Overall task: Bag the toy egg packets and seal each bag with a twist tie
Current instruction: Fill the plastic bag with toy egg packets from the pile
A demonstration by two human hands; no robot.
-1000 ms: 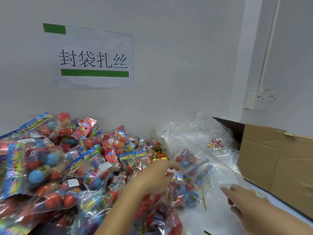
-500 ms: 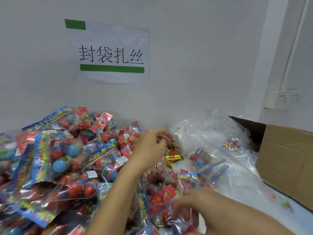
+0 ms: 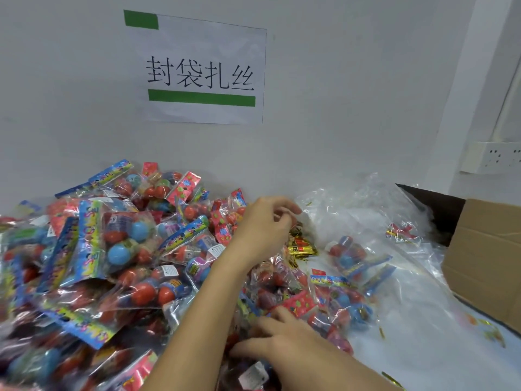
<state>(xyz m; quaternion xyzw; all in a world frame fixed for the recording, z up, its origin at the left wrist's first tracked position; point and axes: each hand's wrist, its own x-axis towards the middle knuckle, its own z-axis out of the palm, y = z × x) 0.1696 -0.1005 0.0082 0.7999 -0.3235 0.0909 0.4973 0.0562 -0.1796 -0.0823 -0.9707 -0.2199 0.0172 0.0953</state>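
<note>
Beside wall: packet heap (image 3: 118, 258); cardboard box (image 3: 485, 263) right; bags (image 3: 366, 215) between.

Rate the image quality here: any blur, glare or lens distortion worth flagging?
Head view: even indoor light with soft shadows; motion blur smears the packets at lower left; glare flecks the clear bags; wide-angle bending tilts the wall corner; the sign reads sharp.

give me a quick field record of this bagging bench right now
left hand: raised over the gold twist ties, fingers curled, grip contents unclear
right hand: fingers spread, resting on packets in front
toy egg packets: big heap on the left
clear bags: loose pile by the wall
cardboard box: right edge
wall sign: above the heap
</note>
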